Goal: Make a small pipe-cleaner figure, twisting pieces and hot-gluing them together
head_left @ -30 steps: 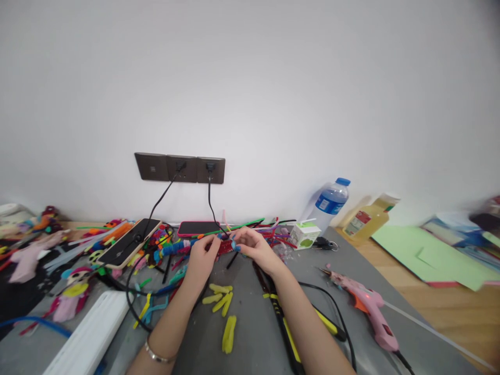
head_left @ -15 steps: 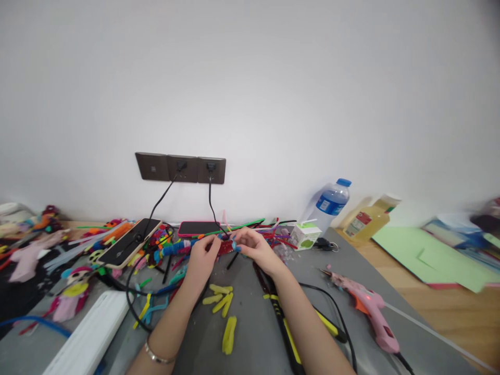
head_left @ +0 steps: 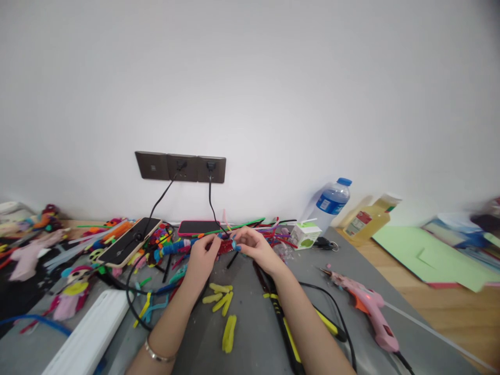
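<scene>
My left hand (head_left: 203, 254) has its thumb and fingers pinched together at the front edge of a pile of pipe cleaners. What it holds, if anything, is too small to tell. Close on its right, my right hand (head_left: 254, 248) is closed in a pinch, with a small blue piece (head_left: 234, 245) at its fingertips; its kind is not clear. Something shiny and red (head_left: 225, 247) shows between the hands. Blue wrapped pipe cleaners (head_left: 174, 247) lie left of my left hand. Folded yellow pipe-cleaner pieces (head_left: 229, 334) rest on the grey mat (head_left: 253, 333) between my forearms.
A pink glue gun (head_left: 369, 304) with a red light lies at right. Yellow-and-black pliers (head_left: 284, 325) sit under my right forearm. A phone (head_left: 130, 242), a white power strip (head_left: 89, 333) and a pipe-cleaner doll (head_left: 72, 294) are at left. A water bottle (head_left: 332, 203) and small box (head_left: 305, 234) stand behind.
</scene>
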Tool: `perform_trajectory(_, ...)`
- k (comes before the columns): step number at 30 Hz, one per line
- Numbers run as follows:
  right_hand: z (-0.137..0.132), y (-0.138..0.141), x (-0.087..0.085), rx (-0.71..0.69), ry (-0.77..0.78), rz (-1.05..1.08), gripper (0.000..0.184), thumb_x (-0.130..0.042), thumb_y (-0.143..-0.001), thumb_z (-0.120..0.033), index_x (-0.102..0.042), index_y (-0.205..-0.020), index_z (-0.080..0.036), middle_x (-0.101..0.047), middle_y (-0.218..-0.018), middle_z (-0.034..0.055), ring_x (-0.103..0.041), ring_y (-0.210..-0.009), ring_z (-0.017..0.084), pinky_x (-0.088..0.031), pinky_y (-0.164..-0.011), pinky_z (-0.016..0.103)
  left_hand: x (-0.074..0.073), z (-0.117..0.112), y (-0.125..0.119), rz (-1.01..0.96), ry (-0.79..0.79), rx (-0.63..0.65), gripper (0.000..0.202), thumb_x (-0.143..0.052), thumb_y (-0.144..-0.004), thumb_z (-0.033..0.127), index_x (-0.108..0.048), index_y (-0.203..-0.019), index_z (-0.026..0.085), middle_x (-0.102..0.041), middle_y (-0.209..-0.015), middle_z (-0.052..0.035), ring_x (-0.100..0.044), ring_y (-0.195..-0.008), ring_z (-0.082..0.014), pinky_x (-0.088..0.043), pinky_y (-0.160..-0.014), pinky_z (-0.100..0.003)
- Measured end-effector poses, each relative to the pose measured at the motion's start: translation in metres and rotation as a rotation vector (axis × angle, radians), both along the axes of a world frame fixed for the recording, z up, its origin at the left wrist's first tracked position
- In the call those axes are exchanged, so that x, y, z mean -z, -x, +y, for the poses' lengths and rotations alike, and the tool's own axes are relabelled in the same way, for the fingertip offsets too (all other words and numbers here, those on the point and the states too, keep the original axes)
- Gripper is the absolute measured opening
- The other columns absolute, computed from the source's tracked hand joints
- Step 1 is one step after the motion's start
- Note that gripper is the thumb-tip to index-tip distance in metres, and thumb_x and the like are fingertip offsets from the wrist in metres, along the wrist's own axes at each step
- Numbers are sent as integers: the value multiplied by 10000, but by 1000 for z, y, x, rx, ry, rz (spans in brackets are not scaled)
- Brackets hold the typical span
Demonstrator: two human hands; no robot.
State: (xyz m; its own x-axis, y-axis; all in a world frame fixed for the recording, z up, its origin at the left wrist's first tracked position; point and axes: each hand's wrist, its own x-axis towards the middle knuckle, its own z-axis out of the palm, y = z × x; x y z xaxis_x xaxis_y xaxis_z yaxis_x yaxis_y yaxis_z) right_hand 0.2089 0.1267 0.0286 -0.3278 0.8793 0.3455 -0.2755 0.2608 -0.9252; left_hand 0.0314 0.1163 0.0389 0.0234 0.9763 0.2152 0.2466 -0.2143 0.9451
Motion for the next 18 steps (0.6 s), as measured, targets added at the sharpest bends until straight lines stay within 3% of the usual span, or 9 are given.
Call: perform_trajectory(18, 1, -1, 1, 2, -10, -1, 217, -796, -752, -346, -663, -877, -229, -630, -895, 26, -556, -852, 168, -430, -779, 290, 0, 0, 0, 19, -6, 14, 347, -474, -825, 424, -647, -692, 155, -554, -546, 8, -502, -533, -162, -366, -527, -249)
